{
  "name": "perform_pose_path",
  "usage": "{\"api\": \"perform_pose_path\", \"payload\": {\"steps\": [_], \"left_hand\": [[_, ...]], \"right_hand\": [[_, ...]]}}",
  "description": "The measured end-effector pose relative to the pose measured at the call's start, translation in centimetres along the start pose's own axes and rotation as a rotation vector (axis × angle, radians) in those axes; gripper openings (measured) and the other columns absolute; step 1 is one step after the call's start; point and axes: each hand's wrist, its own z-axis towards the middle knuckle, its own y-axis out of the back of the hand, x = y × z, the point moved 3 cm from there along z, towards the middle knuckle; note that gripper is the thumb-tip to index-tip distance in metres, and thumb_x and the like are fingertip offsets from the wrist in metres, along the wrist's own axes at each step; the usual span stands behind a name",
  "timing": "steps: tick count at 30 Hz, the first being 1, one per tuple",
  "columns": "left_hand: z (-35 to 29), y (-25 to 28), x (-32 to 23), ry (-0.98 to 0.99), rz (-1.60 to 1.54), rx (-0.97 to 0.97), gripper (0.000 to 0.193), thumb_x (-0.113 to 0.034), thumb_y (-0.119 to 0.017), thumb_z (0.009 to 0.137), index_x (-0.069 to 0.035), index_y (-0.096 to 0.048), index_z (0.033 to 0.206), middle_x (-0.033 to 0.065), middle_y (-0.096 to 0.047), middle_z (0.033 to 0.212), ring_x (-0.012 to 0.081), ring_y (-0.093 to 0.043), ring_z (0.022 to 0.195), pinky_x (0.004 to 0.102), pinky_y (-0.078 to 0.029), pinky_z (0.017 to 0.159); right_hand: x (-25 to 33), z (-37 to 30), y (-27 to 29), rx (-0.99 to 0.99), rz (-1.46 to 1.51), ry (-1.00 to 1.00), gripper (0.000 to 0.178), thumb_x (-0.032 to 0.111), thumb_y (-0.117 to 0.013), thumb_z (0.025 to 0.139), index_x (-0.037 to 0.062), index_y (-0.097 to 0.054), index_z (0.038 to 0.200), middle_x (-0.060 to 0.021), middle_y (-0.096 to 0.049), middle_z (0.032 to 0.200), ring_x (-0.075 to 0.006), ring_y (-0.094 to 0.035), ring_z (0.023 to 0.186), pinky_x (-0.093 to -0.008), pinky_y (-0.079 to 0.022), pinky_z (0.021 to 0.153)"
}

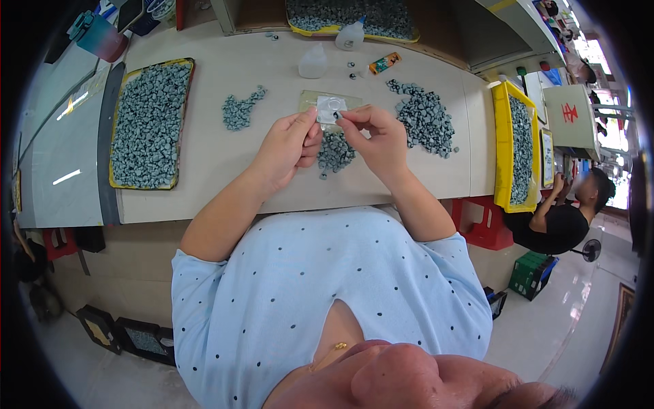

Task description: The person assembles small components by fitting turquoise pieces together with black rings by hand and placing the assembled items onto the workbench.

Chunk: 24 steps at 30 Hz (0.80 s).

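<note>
My right hand (377,142) is closed in a pinch, with a small dark stone piece (337,115) at the tips of thumb and forefinger. Just left of it, my left hand (289,150) is closed, its thumb pointing up; what it holds, if anything, is hidden. Between the two hands a white square pad (332,104) with a round mark lies over a greenish flat board (311,97). Right below the pad, a small heap of grey-green stone pieces (335,153) lies on the table between my wrists.
Loose stone pieces lie in a left heap (238,112) and a right heap (428,121). Full trays stand left (151,123), right (521,150) and far back (351,17). Two squeeze bottles (313,63) (350,35) and an orange-green packet (385,63) stand beyond my hands. A person (565,218) sits at right.
</note>
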Motion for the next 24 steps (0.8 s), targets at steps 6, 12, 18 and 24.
{"api": "perform_pose_path", "payload": {"steps": [6, 12, 18, 24], "left_hand": [[0.2, -0.1, 0.3, 0.052, 0.005, 0.023, 0.034, -0.034, -0.043, 0.096, -0.012, -0.04, 0.069, -0.0051, -0.032, 0.061, 0.0045, -0.025, 0.048, 0.0208, -0.018, 0.041], [0.1, -0.3, 0.4, 0.047, 0.0, 0.027, 0.033, -0.035, -0.043, 0.096, -0.011, -0.043, 0.074, -0.0047, -0.035, 0.063, 0.0045, -0.025, 0.048, 0.0204, -0.019, 0.041], [-0.1, -0.4, 0.3, 0.04, 0.001, 0.02, 0.033, -0.034, -0.042, 0.096, -0.011, -0.043, 0.072, -0.0049, -0.035, 0.063, 0.0047, -0.026, 0.049, 0.0203, -0.019, 0.041], [0.0, -0.1, 0.9, -0.055, 0.057, 0.008, 0.033, -0.033, -0.043, 0.096, -0.011, -0.043, 0.071, -0.0048, -0.034, 0.062, 0.0048, -0.026, 0.05, 0.0205, -0.019, 0.042]], "right_hand": [[1.8, -0.4, -0.7, -0.049, -0.339, 0.467, 0.019, -0.006, -0.069, 0.068, 0.0014, -0.065, 0.085, -0.0077, -0.064, 0.082, -0.0145, -0.06, 0.066, -0.0235, -0.048, 0.054], [1.9, -0.5, -1.1, -0.045, -0.478, 0.665, 0.024, -0.003, -0.071, 0.065, 0.0022, -0.064, 0.087, -0.008, -0.064, 0.083, -0.0188, -0.058, 0.063, -0.0263, -0.046, 0.052], [1.8, -0.5, -1.4, -0.019, -0.503, 0.692, 0.025, -0.002, -0.071, 0.064, 0.0015, -0.063, 0.088, -0.0082, -0.063, 0.083, -0.0206, -0.057, 0.063, -0.0293, -0.045, 0.052], [1.0, -0.5, -1.7, -0.047, -0.367, 0.676, 0.02, -0.005, -0.07, 0.065, 0.0011, -0.063, 0.082, -0.0082, -0.063, 0.08, -0.0192, -0.056, 0.06, -0.0273, -0.045, 0.051]]}}
